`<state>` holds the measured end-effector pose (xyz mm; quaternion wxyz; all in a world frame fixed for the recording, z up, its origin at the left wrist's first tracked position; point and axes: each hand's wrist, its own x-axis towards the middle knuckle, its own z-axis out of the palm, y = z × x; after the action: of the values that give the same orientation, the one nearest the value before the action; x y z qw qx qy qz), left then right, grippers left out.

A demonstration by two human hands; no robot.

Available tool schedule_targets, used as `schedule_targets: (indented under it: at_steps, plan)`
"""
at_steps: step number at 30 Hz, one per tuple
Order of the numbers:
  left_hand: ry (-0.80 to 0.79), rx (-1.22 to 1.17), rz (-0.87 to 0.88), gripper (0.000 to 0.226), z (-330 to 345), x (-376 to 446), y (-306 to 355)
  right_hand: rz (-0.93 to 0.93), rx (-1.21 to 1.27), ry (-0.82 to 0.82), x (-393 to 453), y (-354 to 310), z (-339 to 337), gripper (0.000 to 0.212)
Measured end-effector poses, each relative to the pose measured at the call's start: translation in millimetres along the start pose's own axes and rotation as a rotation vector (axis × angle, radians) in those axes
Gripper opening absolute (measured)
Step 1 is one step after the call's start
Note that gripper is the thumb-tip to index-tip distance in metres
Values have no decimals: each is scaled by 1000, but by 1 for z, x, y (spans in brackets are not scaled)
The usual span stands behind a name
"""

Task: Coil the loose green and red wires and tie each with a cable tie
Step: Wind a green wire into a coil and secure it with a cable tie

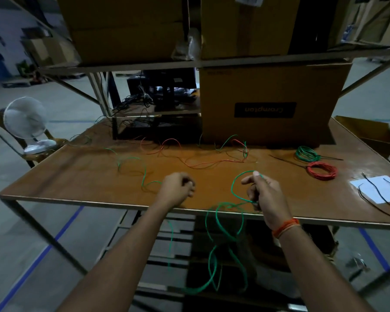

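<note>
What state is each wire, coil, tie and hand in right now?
Green wire: loose, one loop in the right hand's grip, rest dangling off the table.
Red wire: loose, uncoiled.
Green coil: coiled, tied.
Red coil: coiled.
Spare ties: unused, on paper.
Left hand: curled; contents unclear.
Right hand: gripping wire.

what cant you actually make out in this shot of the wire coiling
Head view, the only one:
- Left hand: fingers curl away from the camera, so whether it pinches the green wire is hidden.
- Right hand: holds a loop, but the wire's free ends hang below the table edge, dim and blurred.
- Green coil and red coil: too small to confirm the ties are cinched.
</note>
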<state>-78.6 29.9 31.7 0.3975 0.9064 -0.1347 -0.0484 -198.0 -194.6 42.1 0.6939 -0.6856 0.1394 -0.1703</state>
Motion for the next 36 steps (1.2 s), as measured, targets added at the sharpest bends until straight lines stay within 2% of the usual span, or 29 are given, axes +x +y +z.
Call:
schedule_targets:
  at_steps: [1,3,5,7,10,13,14,15,17,18,19,21,22,23,24,27,29,31,33,36]
  plan:
    - [180,75,-55,14,-3,5,-15,2,-3,-2,-1,2,0,45]
    - [356,255,-191,19,-8,10,-45,2,-14,-11,-5,5,2,45]
    - [398,373,-357,34,-13,11,-70,5,-37,-23,-8,6,4,45]
    - [394,389,-488,42,-18,10,-89,3,-61,-31,-11,6,3,45]
    - [257,366,-510,46,-28,15,-107,12,-68,-42,-12,6,3,46]
    - [198,359,-415,40,-34,15,-102,17,-74,-51,-12,6,6,46]
    - [120,326,-337,35,-33,11,-92,20,-75,-54,-12,6,7,46]
    - [-40,248,-231,31,-30,6,-81,22,-74,-61,-12,6,9,46]
    - [-458,-20,-59,27,-26,-10,-51,28,-65,-81,-12,5,14,45]
    - [-543,-129,-3,25,-25,-15,-40,31,-62,-88,-12,4,16,45]
    - [-474,-191,30,19,-24,-15,-37,32,-61,-91,-12,4,17,45]
    - [7,-194,11,12,-30,-8,-44,23,-68,-86,-11,3,19,45]
    - [267,-126,-35,15,-36,-2,-55,16,-74,-84,-11,3,20,45]
    - [456,-22,-75,23,-45,4,-67,12,-78,-82,-11,2,20,45]
    - [545,96,-129,36,-57,8,-79,10,-79,-80,-12,2,20,45]
    - [487,372,-382,83,-86,23,-115,8,-93,-75,-13,3,21,46]
    - [378,447,-462,88,-100,31,-131,13,-111,-76,-14,4,22,46]
    - [277,445,-461,79,-108,42,-144,16,-130,-76,-15,4,22,46]
    - [210,451,-423,61,-116,52,-150,19,-138,-69,-15,4,23,46]
    - [80,678,-322,33,-122,57,-145,16,-139,-65,-16,5,24,46]
